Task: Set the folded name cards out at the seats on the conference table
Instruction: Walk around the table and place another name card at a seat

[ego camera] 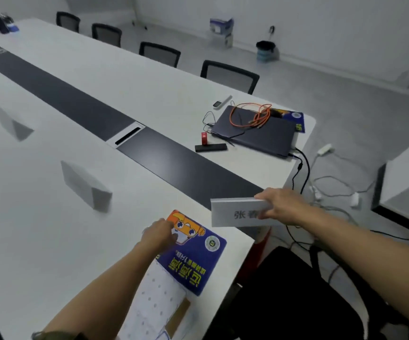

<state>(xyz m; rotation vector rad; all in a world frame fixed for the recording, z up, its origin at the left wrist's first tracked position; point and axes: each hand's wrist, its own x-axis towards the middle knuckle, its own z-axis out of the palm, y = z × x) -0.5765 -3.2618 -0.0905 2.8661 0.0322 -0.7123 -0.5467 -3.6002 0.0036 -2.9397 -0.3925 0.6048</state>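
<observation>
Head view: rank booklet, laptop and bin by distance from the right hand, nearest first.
The right hand holds a name card.
1. Booklet: near edge of the table, at the left hand.
2. Laptop: across the table, on its far corner.
3. Bin: off the table, well beyond the laptop.

Office mtg room: long white desk (125,77) w/ dark cable strip (58,92) down centre, mesh chairs (230,74) along far edge, folded name cards (85,185) by near edge, closed laptop (259,138) at far-right corner.
</observation>
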